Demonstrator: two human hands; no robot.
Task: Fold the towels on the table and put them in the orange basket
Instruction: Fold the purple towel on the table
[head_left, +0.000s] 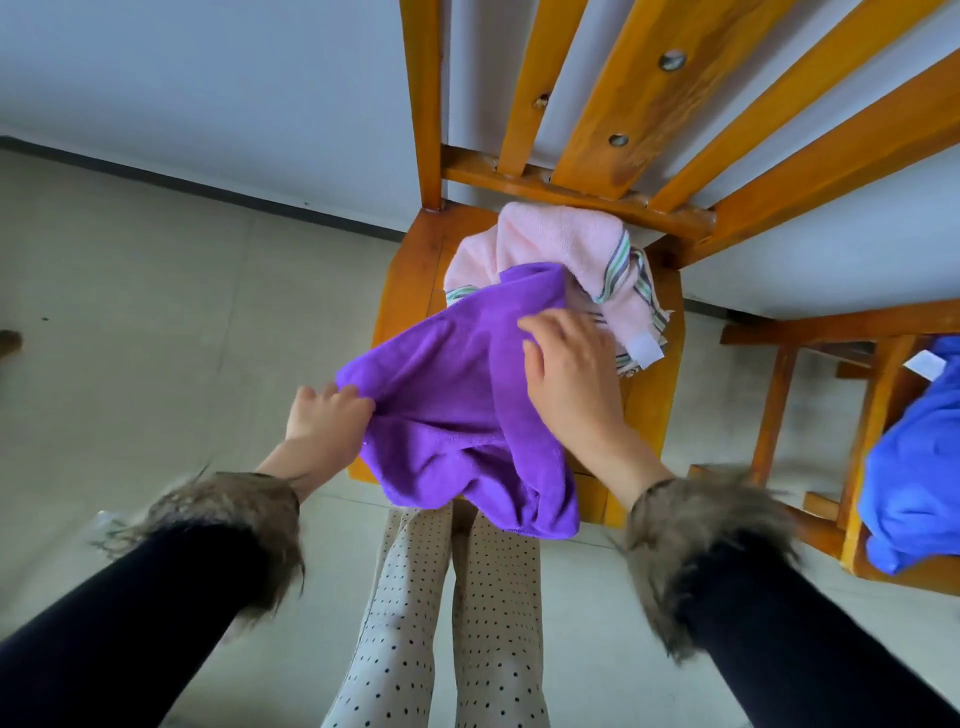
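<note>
Two hands are working one purple towel (457, 415), which is lying half on the wooden chair seat (410, 270) and spilling off its near edge, long axis running from near-left to far-right. Her left hand (324, 415) is pinching the near-left corner; her right hand (569, 374) is resting on the far edge, fingers loosely bent, nearer the pink striped towel (561, 249) behind. No orange basket is showing.

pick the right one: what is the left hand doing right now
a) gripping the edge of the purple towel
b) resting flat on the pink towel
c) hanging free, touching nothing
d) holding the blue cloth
a: the left hand has its fingers curled round the left edge of the purple towel, which hangs over the front of the wooden chair.
</note>
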